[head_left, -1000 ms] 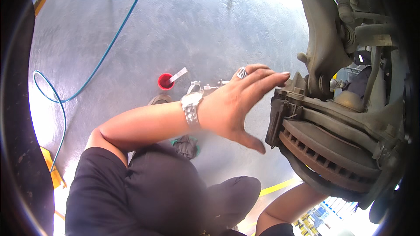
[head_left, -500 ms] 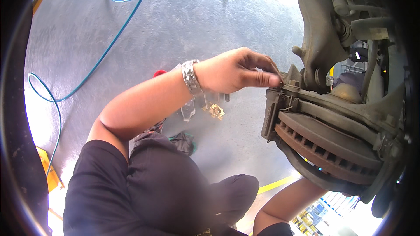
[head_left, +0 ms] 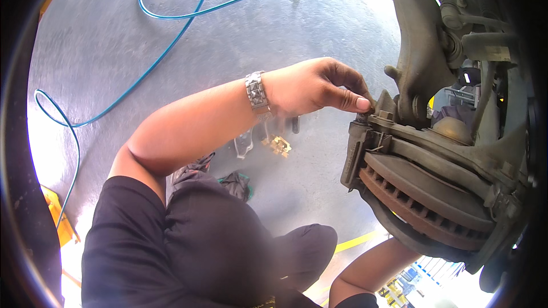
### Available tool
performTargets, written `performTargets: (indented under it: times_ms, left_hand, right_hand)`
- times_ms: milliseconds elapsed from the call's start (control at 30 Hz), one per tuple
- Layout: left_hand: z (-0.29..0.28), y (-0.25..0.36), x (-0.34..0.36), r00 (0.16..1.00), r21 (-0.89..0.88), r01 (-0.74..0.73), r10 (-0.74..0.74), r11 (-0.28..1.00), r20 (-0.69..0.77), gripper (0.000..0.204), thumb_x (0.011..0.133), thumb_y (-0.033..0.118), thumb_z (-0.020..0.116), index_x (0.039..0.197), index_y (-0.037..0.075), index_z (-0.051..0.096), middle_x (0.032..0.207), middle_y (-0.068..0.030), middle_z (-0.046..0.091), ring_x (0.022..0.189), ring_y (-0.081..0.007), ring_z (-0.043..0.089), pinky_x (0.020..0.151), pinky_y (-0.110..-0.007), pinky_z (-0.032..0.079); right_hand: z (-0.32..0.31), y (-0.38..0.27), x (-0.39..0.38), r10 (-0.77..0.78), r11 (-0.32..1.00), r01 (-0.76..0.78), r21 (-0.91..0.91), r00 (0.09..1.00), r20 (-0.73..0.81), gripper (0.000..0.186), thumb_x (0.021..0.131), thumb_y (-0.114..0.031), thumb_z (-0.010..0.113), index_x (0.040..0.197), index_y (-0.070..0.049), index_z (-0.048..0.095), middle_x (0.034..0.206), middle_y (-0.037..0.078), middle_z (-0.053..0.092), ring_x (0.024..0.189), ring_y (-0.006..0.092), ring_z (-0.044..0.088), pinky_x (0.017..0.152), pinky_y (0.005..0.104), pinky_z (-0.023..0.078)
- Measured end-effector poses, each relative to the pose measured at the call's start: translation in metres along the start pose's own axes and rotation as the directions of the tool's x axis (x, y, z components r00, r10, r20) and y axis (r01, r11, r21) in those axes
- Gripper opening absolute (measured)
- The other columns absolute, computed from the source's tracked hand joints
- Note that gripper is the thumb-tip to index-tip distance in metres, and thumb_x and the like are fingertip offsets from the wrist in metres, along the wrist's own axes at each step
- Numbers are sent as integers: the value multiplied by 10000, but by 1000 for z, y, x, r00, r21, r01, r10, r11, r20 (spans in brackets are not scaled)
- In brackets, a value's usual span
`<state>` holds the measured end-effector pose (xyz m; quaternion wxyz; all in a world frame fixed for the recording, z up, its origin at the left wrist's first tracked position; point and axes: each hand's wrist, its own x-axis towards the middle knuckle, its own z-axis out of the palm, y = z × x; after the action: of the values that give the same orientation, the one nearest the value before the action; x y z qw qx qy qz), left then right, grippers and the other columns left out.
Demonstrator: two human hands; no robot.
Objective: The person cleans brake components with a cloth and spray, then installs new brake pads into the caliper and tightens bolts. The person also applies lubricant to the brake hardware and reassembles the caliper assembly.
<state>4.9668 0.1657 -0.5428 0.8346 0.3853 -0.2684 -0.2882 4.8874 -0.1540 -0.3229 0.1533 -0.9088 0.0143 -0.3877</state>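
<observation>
My left hand (head_left: 322, 86) reaches across to the top corner of the brake caliper bracket (head_left: 355, 151). Its thumb and fingers are pinched together on a small dark pin (head_left: 363, 117) that stands up from the bracket; most of the pin is hidden. The bracket straddles the rusty, vented brake disc (head_left: 422, 201). From below, my right forearm (head_left: 374, 267) goes up behind the disc and its dust shield, which hide my right hand entirely.
A suspension arm (head_left: 419, 40) rises above the bracket. On the floor lie a looped blue hose (head_left: 123, 100), gold-coloured metal clips (head_left: 279, 146), clear plastic packaging (head_left: 244, 144) and a dark crumpled cloth (head_left: 236, 185). A yellow line (head_left: 357, 242) crosses the floor.
My left hand stays pinched at the bracket's top corner, and a bit more of the dark pin shows under the fingertips. The whole view has shifted slightly. The right forearm remains behind the disc.
</observation>
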Motion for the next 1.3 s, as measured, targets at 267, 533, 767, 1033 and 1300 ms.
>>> performTargets:
  times_ms: [267, 533, 767, 1033, 1300]
  left_hand:
    - [2, -10, -7, 974, 107, -199, 185, 974, 130, 347, 956, 201, 637, 1225, -18, 647, 1137, -79, 625, 1061, -171, 556, 938, -320, 425]
    - [-2, 10, -3, 999, 312, -37, 36, 949, 8, 399, 938, 383, 664, 1129, 33, 685, 1004, -82, 707, 982, -150, 610, 924, -332, 454]
    - [0, 3, -4, 998, 265, -66, 65, 962, 9, 385, 945, 327, 662, 1137, -6, 681, 1003, -65, 660, 970, -165, 596, 893, -324, 452]
    - [-1, 5, -3, 996, 333, -87, 88, 939, 14, 409, 920, 390, 689, 1086, 15, 689, 1012, -97, 696, 1002, -178, 615, 932, -351, 463]
    - [-1, 5, -6, 989, 200, 123, -103, 972, -107, 418, 921, 422, 671, 1159, 81, 705, 1103, -105, 704, 1096, -202, 622, 1009, -368, 445]
  right_hand:
    - [8, -2, -7, -5, 1000, 5, 3, 1000, 0, 405, 961, -407, 548, 1080, -23, 598, 987, 134, 601, 879, 278, 582, 748, 361, 471]
    - [8, -5, -5, -2, 1000, 2, 0, 1000, -2, 415, 956, -414, 554, 1083, -22, 595, 997, 144, 606, 890, 293, 587, 758, 373, 475]
    - [6, -5, -7, 6, 1000, -5, 10, 1000, -10, 424, 951, -421, 560, 1086, -20, 593, 1006, 152, 611, 899, 305, 592, 767, 383, 478]
    - [6, -4, 0, 7, 1000, -6, 27, 1000, -28, 435, 946, -429, 567, 1089, -19, 590, 1016, 161, 616, 909, 319, 598, 777, 396, 481]
    - [1, -8, 2, 18, 1000, -18, 24, 999, -36, 446, 941, -437, 574, 1092, -18, 587, 1026, 171, 621, 920, 334, 604, 787, 408, 485]
